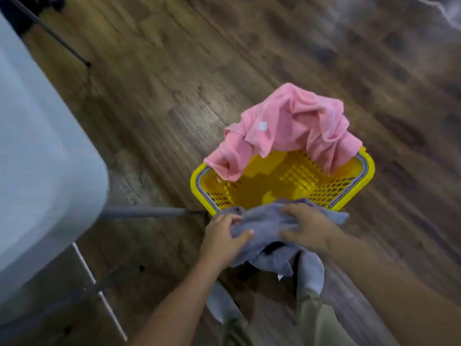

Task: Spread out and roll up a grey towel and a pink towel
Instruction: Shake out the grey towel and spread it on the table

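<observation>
You have one view only, from the head camera, looking steeply down and forward over your forearms. It sits close above your hands, with the basket on the floor just beyond them. The table edge fills the left. The picture is blurred.

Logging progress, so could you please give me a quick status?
Left hand, right hand gripping bunched grey towel. Pink towel draped over yellow basket. Nothing obstructing.

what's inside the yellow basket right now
The yellow basket looks mostly bare inside. The pink towel drapes over its far rim, hiding that wall. The grey towel, bunched in the left hand and right hand, covers the near edge.
</observation>
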### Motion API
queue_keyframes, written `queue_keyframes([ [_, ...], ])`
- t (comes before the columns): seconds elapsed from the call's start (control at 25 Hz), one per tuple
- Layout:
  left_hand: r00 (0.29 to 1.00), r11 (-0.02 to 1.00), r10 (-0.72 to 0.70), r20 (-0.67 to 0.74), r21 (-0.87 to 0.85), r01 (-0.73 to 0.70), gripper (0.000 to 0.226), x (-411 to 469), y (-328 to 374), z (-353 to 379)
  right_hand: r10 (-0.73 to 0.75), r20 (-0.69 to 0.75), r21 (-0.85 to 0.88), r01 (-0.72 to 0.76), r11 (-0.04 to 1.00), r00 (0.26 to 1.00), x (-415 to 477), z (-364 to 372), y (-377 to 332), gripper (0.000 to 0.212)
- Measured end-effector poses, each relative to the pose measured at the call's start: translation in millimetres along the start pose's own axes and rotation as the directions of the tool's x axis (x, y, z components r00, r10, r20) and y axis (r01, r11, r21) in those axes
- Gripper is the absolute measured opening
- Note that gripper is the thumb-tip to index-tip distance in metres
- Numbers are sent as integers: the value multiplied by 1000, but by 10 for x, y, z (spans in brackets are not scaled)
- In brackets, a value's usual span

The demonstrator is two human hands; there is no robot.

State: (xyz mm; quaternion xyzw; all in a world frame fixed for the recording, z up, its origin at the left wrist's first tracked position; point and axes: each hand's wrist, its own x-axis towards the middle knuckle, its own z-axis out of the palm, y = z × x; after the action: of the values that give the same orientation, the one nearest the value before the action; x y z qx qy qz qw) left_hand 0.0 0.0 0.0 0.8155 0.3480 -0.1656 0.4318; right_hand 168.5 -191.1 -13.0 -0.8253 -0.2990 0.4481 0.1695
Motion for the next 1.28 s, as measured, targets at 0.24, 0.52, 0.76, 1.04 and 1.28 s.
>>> queue_keyframes([
  [0.24,998,897,37,43,438,-52,80,378,-471,480,69,62,-433,-35,901,996,395,688,490,92],
  [0.52,991,912,136,-11,391,-121,15,304,-181,185,-8,-112,-203,-15,979,994,224,347,337,18],
  [0.76,995,967,-69,-77,-251,48,15,-248,587,-480,59,-237,113,-32,993,970,-409,-707,-396,11],
  [1.04,875,892,227,-428,-268,-363,22,-972,2252,-1798,-26,-255,560,169,811,967,-1395,-2495,-2037,26],
  [1.28,704,830,520,-484,92,-550,35,-1786,3324,-2304,-313,-149,801,301,518,938,-2710,-3981,-3462,25],
])
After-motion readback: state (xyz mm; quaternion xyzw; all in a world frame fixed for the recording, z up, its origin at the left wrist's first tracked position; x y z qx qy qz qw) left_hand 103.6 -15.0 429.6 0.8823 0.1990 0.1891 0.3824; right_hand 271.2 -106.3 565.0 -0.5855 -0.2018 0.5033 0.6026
